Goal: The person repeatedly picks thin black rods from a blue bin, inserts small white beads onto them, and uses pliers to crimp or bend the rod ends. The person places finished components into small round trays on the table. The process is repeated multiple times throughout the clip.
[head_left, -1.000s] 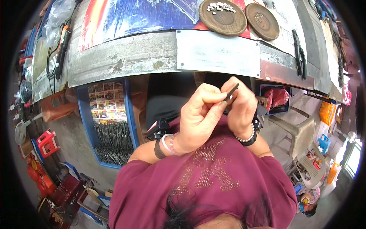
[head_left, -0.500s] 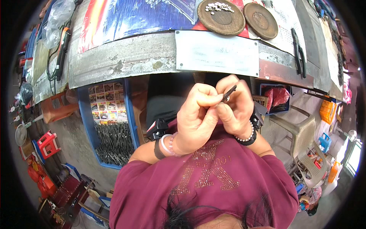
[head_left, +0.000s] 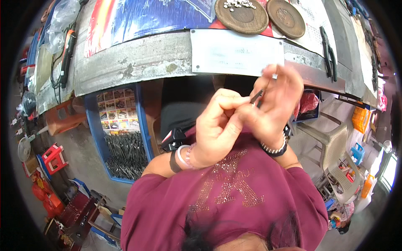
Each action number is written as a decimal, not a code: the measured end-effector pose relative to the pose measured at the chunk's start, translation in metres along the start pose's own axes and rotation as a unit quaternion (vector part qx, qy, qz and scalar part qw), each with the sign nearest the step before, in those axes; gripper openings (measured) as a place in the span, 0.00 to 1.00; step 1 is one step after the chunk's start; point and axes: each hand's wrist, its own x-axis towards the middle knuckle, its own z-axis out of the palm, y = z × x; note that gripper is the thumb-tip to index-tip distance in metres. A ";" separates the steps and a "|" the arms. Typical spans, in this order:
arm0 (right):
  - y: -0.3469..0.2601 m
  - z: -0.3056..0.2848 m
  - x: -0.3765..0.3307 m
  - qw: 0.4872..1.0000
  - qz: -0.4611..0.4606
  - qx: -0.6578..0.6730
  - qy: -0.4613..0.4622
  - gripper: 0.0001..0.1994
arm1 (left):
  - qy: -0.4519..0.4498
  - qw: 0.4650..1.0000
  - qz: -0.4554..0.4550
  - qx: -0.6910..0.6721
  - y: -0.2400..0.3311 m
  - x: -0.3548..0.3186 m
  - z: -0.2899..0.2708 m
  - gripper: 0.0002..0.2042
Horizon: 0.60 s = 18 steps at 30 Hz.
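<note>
My left hand (head_left: 217, 125) and my right hand (head_left: 274, 106) meet in front of my chest, just below the edge of the workbench (head_left: 138, 62). Between the fingertips of both is a small dark metal tool (head_left: 256, 96), thin and pointed, tilted up to the right. My left fingers are curled tight around its lower end. My right thumb and forefinger pinch near its tip while the other right fingers spread upward. A white bangle and dark band sit on my left wrist, a beaded bracelet on my right.
On the bench lie two round brown dishes (head_left: 242, 16), one with small pale pieces, and dark pliers (head_left: 328, 52). A blue crate (head_left: 121, 142) of dark metal tools stands under the bench at left. A plastic chair (head_left: 335, 154) is at right, red stools (head_left: 52, 157) at left.
Both hands have lifted closer to the bench edge with the tool. My right fingers have opened out and spread upward, where before they were curled around my left hand.
</note>
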 end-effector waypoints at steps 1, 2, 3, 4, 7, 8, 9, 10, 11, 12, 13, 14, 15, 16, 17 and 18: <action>0.002 -0.002 -0.002 0.994 0.090 0.023 0.062 0.43 | -0.005 1.000 -0.006 -0.011 -0.001 0.001 0.000 0.10; 0.004 -0.006 -0.003 0.977 0.172 0.040 0.117 0.44 | -0.002 1.000 -0.017 -0.018 -0.002 0.002 -0.001 0.10; 0.004 -0.005 -0.011 0.998 0.052 -0.015 0.035 0.43 | 0.006 0.999 -0.025 -0.025 -0.003 0.002 -0.001 0.10; 0.007 -0.010 -0.012 0.998 -0.027 0.015 -0.054 0.41 | 0.013 0.999 -0.038 -0.031 -0.004 0.002 -0.001 0.10; 0.014 -0.023 -0.012 0.995 0.089 -0.028 0.031 0.33 | 0.008 0.994 -0.044 -0.101 -0.001 0.002 0.000 0.11; 0.023 -0.037 0.000 0.990 0.102 -0.030 0.096 0.25 | 0.011 0.993 -0.050 -0.111 -0.001 0.003 -0.001 0.11; 0.030 -0.054 0.011 0.982 0.042 -0.118 0.139 0.18 | 0.009 0.989 -0.074 -0.125 0.000 0.003 -0.003 0.11; 0.033 -0.076 0.023 0.972 0.026 -0.163 0.169 0.20 | 0.030 0.984 -0.122 -0.126 0.001 0.003 -0.003 0.10; 0.036 -0.101 0.037 0.930 -0.004 -0.326 0.167 0.19 | 0.018 0.976 -0.156 -0.150 0.002 0.004 -0.006 0.10; 0.039 -0.122 0.044 0.891 -0.006 -0.422 0.171 0.22 | 0.001 0.967 -0.181 -0.180 0.003 0.007 -0.009 0.09; 0.043 -0.145 0.050 0.859 0.005 -0.486 0.161 0.25 | 0.010 0.971 -0.192 -0.145 0.001 0.010 -0.009 0.09; 0.050 -0.167 0.055 0.794 -0.010 -0.595 0.123 0.26 | 0.013 0.965 -0.209 -0.159 0.000 0.013 -0.009 0.09; 0.058 -0.189 0.059 0.770 -0.007 -0.629 0.101 0.27 | 0.018 0.958 -0.228 -0.173 -0.002 0.016 -0.010 0.09; 0.066 -0.207 0.061 0.745 -0.003 -0.662 0.078 0.28 | 0.027 0.949 -0.249 -0.189 -0.003 0.017 -0.010 0.09; 0.073 -0.222 0.063 0.719 0.011 -0.692 0.060 0.29 | 0.015 0.944 -0.255 -0.210 -0.004 0.019 -0.010 0.09; 0.078 -0.232 0.064 0.722 0.028 -0.690 0.046 0.29 | 0.009 0.935 -0.272 -0.229 -0.004 0.020 -0.010 0.09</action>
